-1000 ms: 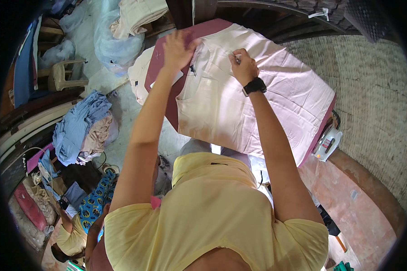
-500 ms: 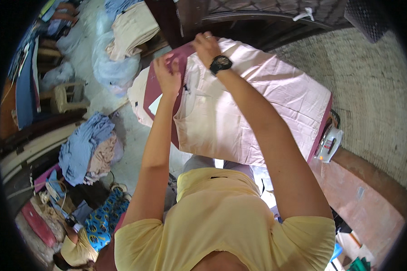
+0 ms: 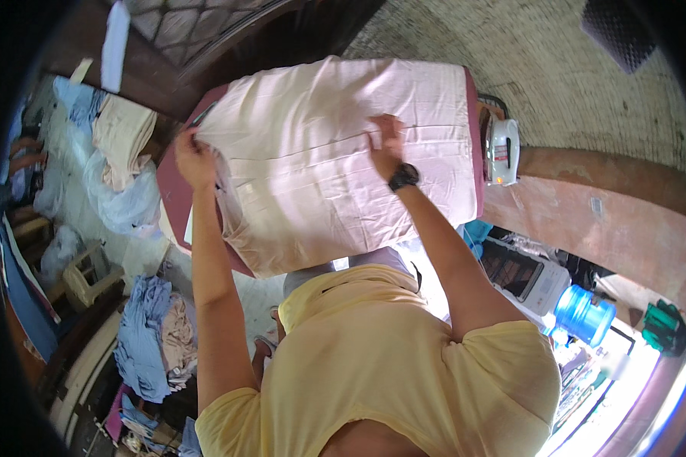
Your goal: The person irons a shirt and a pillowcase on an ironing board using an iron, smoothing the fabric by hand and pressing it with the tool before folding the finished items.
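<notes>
Smoothing a pale pink garment (image 3: pixel 335 152) on the maroon ironing board (image 3: pixel 177 199).

I see the left hand (image 3: pixel 196 158) pinching the garment's left edge, the right hand (image 3: pixel 387 145) pressing flat, fingers spread, near its middle. The iron (image 3: pixel 501 151) stands just right of it (upright, untouched). I judge flattening is underway; next needs creases gone.

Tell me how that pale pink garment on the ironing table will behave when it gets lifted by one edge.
The pale pink garment looks thin and creased, so it would probably droop limply. It bunches where the left hand grips its edge, suggesting light, pliable cloth. Lying flat under the right hand, it seems unlikely to roll.
</notes>
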`<action>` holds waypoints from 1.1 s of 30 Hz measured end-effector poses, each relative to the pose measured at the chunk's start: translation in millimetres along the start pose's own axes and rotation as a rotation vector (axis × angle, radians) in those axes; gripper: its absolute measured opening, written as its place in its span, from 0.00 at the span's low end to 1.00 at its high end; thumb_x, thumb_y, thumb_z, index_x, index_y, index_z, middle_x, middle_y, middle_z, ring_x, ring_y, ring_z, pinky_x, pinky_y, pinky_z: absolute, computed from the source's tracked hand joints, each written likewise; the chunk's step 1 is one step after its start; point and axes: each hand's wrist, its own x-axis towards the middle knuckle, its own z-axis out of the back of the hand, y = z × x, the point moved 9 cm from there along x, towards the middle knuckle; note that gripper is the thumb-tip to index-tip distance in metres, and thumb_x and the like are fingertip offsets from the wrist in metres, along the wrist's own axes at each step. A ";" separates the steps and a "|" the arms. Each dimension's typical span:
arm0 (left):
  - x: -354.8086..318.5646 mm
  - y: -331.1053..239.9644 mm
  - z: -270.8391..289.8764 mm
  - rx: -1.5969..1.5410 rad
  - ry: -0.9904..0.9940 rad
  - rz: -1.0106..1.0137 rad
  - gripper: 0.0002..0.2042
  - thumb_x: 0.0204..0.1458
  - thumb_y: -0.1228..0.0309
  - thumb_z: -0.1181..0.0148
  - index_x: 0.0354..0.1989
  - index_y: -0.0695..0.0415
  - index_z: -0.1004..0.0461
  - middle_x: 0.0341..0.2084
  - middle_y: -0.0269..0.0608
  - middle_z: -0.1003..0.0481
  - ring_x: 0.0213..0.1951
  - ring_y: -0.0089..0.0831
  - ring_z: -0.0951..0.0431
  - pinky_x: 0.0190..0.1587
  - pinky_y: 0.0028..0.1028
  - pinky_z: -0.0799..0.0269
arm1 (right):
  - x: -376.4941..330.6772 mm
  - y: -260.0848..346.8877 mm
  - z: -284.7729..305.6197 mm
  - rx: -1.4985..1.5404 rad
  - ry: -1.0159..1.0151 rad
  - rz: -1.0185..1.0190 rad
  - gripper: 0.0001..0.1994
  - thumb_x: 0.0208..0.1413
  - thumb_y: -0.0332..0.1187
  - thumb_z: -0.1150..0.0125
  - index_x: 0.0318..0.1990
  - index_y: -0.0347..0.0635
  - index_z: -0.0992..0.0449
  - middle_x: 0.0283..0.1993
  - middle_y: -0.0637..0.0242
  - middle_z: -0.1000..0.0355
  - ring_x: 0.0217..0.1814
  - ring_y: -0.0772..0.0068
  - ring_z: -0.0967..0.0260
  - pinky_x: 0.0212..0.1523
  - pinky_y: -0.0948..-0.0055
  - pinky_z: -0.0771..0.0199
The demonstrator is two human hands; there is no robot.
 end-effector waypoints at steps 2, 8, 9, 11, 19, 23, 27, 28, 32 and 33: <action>8.0 12.8 -0.1 -0.075 -0.030 0.031 0.17 0.43 0.84 0.49 0.42 0.57 0.25 0.36 0.42 0.24 0.35 0.31 0.25 0.39 0.27 0.31 | -38.5 -92.0 66.0 -0.232 -0.081 -0.202 0.19 0.48 0.26 0.36 0.50 0.45 0.29 0.48 0.57 0.32 0.56 0.54 0.37 0.58 0.59 0.38; 6.8 -116.0 -23.5 0.236 -0.227 -0.208 0.18 0.41 0.85 0.42 0.44 0.59 0.27 0.42 0.44 0.27 0.49 0.44 0.30 0.51 0.38 0.34 | -103.5 -200.5 183.2 -0.515 -0.135 -0.393 0.08 0.51 0.29 0.39 0.39 0.44 0.25 0.41 0.55 0.29 0.49 0.50 0.35 0.53 0.50 0.39; -1.9 -167.2 -56.7 0.196 -0.149 -0.366 0.18 0.42 0.84 0.42 0.44 0.57 0.27 0.43 0.45 0.28 0.51 0.46 0.32 0.53 0.41 0.35 | -106.6 -206.5 185.4 -0.496 -0.167 -0.396 0.08 0.51 0.29 0.38 0.39 0.44 0.25 0.41 0.55 0.29 0.49 0.50 0.35 0.53 0.50 0.39; -30.0 -254.3 -140.8 -0.067 0.186 -0.435 0.18 0.43 0.85 0.44 0.44 0.55 0.27 0.43 0.45 0.27 0.51 0.46 0.31 0.55 0.40 0.38 | -109.9 -220.0 183.8 -0.456 -0.231 -0.406 0.08 0.50 0.30 0.37 0.38 0.44 0.25 0.41 0.55 0.29 0.48 0.50 0.35 0.53 0.50 0.39; -221.6 -423.3 -403.5 -0.201 1.003 -0.920 0.15 0.46 0.84 0.46 0.41 0.55 0.23 0.42 0.40 0.27 0.48 0.40 0.29 0.52 0.36 0.32 | -109.0 -219.7 188.6 -0.249 -0.317 -0.510 0.06 0.49 0.27 0.39 0.35 0.46 0.27 0.35 0.58 0.32 0.41 0.51 0.34 0.43 0.53 0.36; -257.1 -429.5 -453.2 -0.100 1.064 -0.987 0.11 0.45 0.81 0.42 0.37 0.54 0.24 0.40 0.38 0.30 0.48 0.37 0.29 0.51 0.36 0.33 | -112.8 -206.9 193.7 -0.341 -0.216 -0.547 0.09 0.50 0.31 0.39 0.40 0.49 0.27 0.41 0.53 0.36 0.44 0.47 0.37 0.40 0.52 0.36; -251.8 -435.2 -460.8 -0.041 1.168 -0.967 0.07 0.45 0.82 0.41 0.30 0.56 0.29 0.35 0.39 0.31 0.44 0.39 0.28 0.48 0.37 0.31 | -118.8 -214.7 192.5 -0.224 -0.213 -0.593 0.08 0.50 0.31 0.38 0.36 0.46 0.30 0.38 0.56 0.36 0.41 0.48 0.38 0.37 0.53 0.38; -250.9 -435.1 -462.9 -0.032 1.204 -0.958 0.07 0.45 0.81 0.41 0.30 0.56 0.30 0.35 0.39 0.31 0.44 0.40 0.28 0.47 0.38 0.31 | -119.4 -215.9 191.7 -0.206 -0.225 -0.586 0.07 0.50 0.30 0.38 0.34 0.45 0.31 0.36 0.57 0.35 0.40 0.49 0.38 0.37 0.53 0.38; -245.0 -442.8 -466.6 0.049 1.225 -0.939 0.06 0.47 0.81 0.41 0.31 0.59 0.31 0.33 0.42 0.32 0.41 0.43 0.27 0.43 0.39 0.30 | -108.6 -212.3 197.9 -0.244 -0.250 -0.519 0.10 0.51 0.29 0.38 0.36 0.43 0.35 0.32 0.58 0.34 0.37 0.49 0.37 0.35 0.54 0.38; -243.8 -444.0 -467.4 0.071 1.216 -0.928 0.06 0.47 0.81 0.41 0.32 0.60 0.31 0.33 0.42 0.32 0.41 0.43 0.27 0.42 0.39 0.30 | -105.7 -211.0 201.7 -0.264 -0.265 -0.502 0.10 0.51 0.29 0.39 0.37 0.43 0.35 0.31 0.58 0.33 0.37 0.49 0.36 0.35 0.54 0.38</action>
